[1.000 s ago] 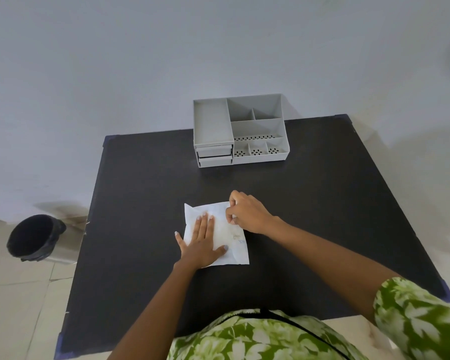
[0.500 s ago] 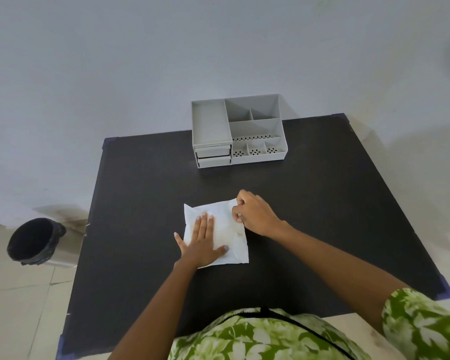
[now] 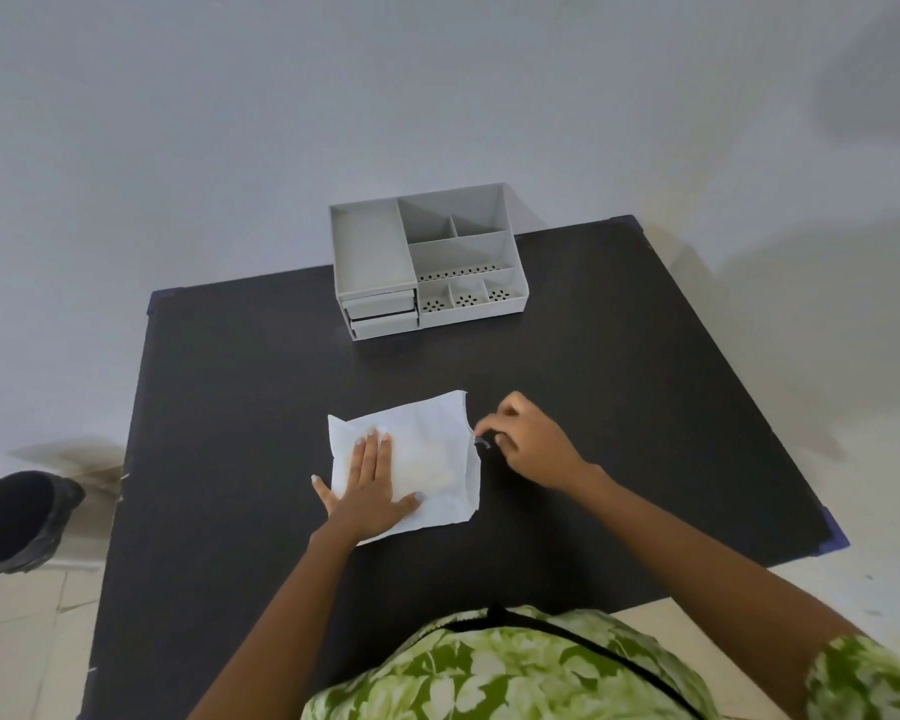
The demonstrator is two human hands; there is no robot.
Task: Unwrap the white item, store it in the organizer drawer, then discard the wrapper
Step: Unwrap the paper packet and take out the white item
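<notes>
A white wrapped packet [image 3: 430, 446] lies flat on the black table [image 3: 619, 366], just in front of me. My left hand [image 3: 370, 491] rests palm down on the packet's left half, fingers straight and together, pressing it to the table. My right hand [image 3: 533, 444] sits just off the packet's right edge, thumb and fingers pinched on a small thin strip [image 3: 481, 442] that sticks out from the wrapper. The grey organizer [image 3: 372, 252] stands at the table's far edge, with two shut drawers [image 3: 381, 314] at its front left.
A black bin [image 3: 17, 517] stands on the tiled floor to the left of the table. The organizer's right side has several open compartments with perforated bottoms. A pale wall rises right behind the table.
My right hand has moved right, off the packet's top corner to beyond its right edge, drawing out a thin strip. My left hand still presses the packet.
</notes>
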